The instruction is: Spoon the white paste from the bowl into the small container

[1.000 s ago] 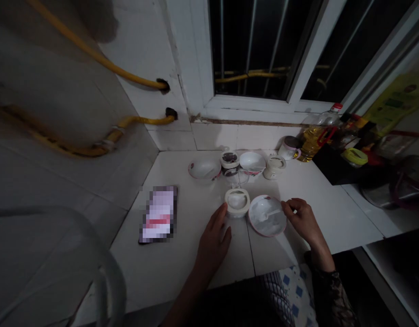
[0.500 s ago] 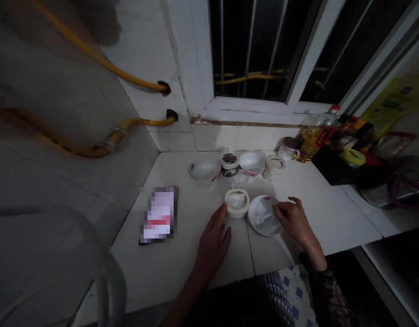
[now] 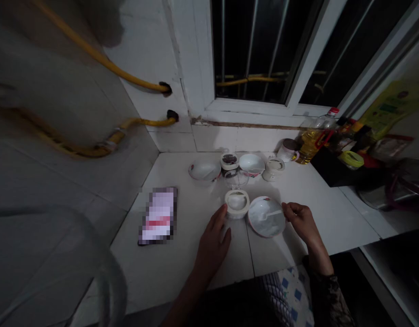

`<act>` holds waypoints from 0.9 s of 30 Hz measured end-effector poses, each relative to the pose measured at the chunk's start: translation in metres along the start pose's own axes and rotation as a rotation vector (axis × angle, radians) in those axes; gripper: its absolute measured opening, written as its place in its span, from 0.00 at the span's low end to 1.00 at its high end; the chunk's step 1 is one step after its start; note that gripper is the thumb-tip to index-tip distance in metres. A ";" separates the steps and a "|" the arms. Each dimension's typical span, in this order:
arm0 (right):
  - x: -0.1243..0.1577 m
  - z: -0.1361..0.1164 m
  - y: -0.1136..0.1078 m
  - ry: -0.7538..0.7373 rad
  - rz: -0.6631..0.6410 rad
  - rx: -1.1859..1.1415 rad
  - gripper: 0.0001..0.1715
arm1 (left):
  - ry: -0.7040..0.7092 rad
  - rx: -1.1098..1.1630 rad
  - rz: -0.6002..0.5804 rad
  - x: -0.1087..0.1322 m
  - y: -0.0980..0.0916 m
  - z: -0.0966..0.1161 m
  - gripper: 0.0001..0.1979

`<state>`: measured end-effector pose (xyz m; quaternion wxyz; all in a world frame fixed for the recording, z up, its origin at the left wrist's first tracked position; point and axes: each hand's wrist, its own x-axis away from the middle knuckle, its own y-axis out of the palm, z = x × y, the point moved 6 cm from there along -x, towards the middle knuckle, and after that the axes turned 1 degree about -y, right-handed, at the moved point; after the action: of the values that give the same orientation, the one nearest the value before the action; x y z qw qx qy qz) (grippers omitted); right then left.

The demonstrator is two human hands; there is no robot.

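My right hand (image 3: 300, 220) pinches the handle end of a small white spoon (image 3: 272, 213). The spoon's bowl rests in a shallow white dish (image 3: 264, 231) that holds some whitish stuff I cannot make out. Beside the dish stands a square cream-rimmed seasoning jar (image 3: 237, 211) with its clear lid (image 3: 235, 179) flipped up. My left hand (image 3: 214, 238) is at the jar's left side, fingers stretched out, the fingertips touching or nearly touching its rim. The left hand grips nothing.
Behind the jar stand a white bowl (image 3: 204, 170), a jar with dark contents (image 3: 229, 160), another bowl (image 3: 252, 162) and a pale jar (image 3: 274, 170). A phone (image 3: 158, 215) lies left. An oil bottle (image 3: 311, 141) and several condiments stand right, near a metal pot (image 3: 376, 195).
My right hand has moved right, away from over the dish to just outside its rim. The spoon has swung so its handle points right. My left hand stays put.
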<state>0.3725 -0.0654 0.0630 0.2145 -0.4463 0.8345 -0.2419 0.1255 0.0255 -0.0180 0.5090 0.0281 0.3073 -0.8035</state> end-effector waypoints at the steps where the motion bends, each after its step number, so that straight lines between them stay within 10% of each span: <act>1: 0.000 0.000 -0.002 0.019 0.018 -0.031 0.32 | -0.002 -0.001 -0.006 0.000 0.000 0.000 0.33; 8: 0.007 -0.055 -0.002 -0.388 0.416 0.148 0.26 | 0.020 0.000 0.006 -0.001 -0.001 0.001 0.32; 14: 0.027 -0.107 0.037 -0.881 0.423 0.512 0.14 | 0.041 -0.009 0.015 -0.001 0.000 0.001 0.33; 21: 0.015 -0.073 0.000 -0.670 0.409 0.471 0.18 | 0.010 -0.001 -0.001 0.000 0.000 -0.001 0.34; 27: 0.002 -0.024 -0.009 -0.435 0.139 0.660 0.27 | 0.000 0.013 -0.010 0.000 0.001 -0.002 0.33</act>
<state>0.3637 -0.0659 0.0871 0.5337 -0.3366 0.6752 -0.3820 0.1260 0.0263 -0.0203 0.5050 0.0298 0.3021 -0.8080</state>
